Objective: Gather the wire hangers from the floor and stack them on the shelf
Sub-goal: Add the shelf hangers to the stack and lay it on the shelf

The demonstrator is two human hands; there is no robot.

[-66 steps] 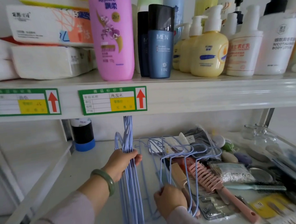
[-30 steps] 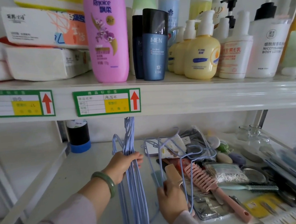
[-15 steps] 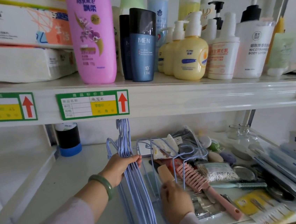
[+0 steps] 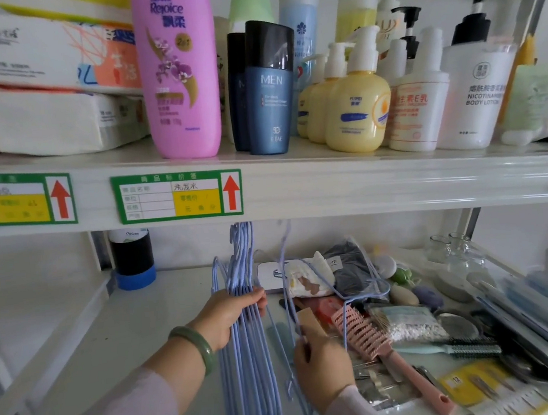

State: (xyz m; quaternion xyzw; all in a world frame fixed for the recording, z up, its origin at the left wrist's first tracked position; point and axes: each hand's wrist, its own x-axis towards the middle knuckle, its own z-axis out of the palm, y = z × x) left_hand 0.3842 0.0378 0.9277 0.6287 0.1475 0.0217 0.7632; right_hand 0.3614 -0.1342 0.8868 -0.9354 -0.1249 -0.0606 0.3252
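Note:
A bunch of light-blue wire hangers (image 4: 247,355) stands upright on the lower white shelf (image 4: 126,331), hooks reaching up under the upper shelf. My left hand (image 4: 226,313), with a green bangle on the wrist, is closed around the bunch near its top. Just to the right, my right hand (image 4: 323,367) pinches the wires of a few more blue hangers (image 4: 312,291), which lean over the clutter, one hook raised beside the bunch. The bottoms of the hangers run out of the frame.
Right of the hangers lie a pink hairbrush (image 4: 383,354), a teal brush (image 4: 456,350), packets and small glass jars (image 4: 453,252). A black and blue roll (image 4: 132,259) stands at the back left. The upper shelf (image 4: 331,184) carries bottles and tissue packs.
My right hand has lifted the loose hangers more upright and drawn them closer to the bunch in my left hand. The view has shifted slightly.

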